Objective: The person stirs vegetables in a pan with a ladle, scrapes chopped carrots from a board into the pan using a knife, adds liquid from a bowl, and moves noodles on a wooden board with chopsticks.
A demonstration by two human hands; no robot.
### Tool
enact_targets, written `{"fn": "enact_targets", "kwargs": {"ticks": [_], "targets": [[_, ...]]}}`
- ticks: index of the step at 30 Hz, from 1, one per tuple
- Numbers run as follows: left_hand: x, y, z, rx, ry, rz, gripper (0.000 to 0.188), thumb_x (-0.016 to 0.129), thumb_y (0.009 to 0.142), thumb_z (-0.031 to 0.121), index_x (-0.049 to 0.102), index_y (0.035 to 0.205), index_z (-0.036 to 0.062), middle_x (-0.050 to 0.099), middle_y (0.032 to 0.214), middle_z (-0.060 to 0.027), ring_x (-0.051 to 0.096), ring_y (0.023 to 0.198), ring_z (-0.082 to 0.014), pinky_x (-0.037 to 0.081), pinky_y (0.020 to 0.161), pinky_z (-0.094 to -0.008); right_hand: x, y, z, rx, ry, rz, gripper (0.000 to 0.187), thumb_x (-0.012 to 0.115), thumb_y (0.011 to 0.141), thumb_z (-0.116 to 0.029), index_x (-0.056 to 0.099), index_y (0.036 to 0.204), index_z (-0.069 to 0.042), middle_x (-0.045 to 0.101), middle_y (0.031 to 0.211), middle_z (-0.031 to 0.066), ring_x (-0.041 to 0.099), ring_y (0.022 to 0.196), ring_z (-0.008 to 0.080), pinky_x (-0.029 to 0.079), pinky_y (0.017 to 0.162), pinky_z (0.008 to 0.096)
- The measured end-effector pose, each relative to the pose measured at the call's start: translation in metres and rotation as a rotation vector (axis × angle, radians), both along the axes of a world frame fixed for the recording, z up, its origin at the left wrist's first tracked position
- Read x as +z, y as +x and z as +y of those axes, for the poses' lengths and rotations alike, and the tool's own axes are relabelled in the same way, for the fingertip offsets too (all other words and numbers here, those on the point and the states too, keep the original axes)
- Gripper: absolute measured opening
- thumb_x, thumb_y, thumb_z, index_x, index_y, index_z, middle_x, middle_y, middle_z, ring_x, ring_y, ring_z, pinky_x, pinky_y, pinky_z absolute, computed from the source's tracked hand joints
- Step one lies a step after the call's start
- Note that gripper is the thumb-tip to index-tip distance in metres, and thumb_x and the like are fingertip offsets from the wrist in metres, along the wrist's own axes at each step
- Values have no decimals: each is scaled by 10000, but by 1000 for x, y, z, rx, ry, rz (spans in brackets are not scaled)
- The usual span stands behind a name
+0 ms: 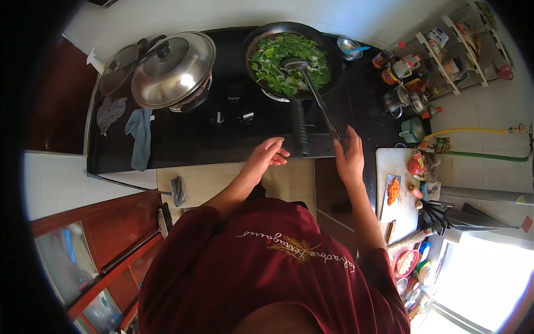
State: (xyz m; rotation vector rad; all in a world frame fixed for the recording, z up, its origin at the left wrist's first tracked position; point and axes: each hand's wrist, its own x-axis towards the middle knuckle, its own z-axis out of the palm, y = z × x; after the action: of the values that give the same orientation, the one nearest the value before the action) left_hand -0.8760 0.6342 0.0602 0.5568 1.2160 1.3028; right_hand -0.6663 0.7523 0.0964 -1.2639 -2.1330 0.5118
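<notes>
A black wok [331, 62] full of chopped green leaves [275, 61] sits on the right burner of a black stove [233, 131]. A metal spatula [320, 100] rests with its blade in the greens and its long handle reaching toward me. My right hand [349, 156] is shut on the end of that handle. My left hand [267, 156] hovers open, fingers apart, just left of the wok's black handle [300, 128], holding nothing.
On the left burner stands a pot under a steel lid [173, 69], with a second lid behind it. Cloths [140, 133] lie on the stove's left side. To the right are bottles, a kettle, a small bowl [349, 47] and a white cutting board [389, 183] with chopped carrot.
</notes>
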Motion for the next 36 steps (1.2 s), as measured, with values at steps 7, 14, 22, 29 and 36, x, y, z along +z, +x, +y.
{"fn": "enact_targets", "kwargs": {"ticks": [7,14,22,29,36], "targets": [[-8,4,23,-193,-34,-66,697,497,858,492,304,1310,-3,575,908,-96,593,719,-130,468,660,-241,-6,-57,50,36,-126,-328,506,576,781,-170,330,1209,-62,554,1022,231,577,854,395,466,710,456],[-2,-7,22,-404,-45,-102,669,468,886,461,273,1334,2,595,926,-84,564,749,-120,453,733,-250,12,-64,68,-55,-92,-266,383,552,760,-181,424,1112,-103,614,844,174,598,754,380,467,666,455],[1,-19,41,-425,-13,-56,512,459,890,448,463,1187,31,541,886,-29,539,760,-112,427,721,-254,37,-67,121,-48,-106,-135,345,579,745,-199,493,1057,-80,612,820,169,602,757,368,472,678,421],[-4,-20,49,-429,-16,-34,375,470,896,430,531,964,67,515,786,16,502,720,-91,404,664,-247,15,-87,178,-66,-222,-55,361,585,748,-212,526,1066,-53,614,819,146,603,723,279,467,691,355],[-18,-16,55,-434,-36,-27,332,489,898,397,534,944,71,501,796,28,488,724,-91,399,654,-247,18,-63,180,16,-792,52,283,491,846,-185,514,1043,17,624,699,83,490,444,86,373,408,223]]}}
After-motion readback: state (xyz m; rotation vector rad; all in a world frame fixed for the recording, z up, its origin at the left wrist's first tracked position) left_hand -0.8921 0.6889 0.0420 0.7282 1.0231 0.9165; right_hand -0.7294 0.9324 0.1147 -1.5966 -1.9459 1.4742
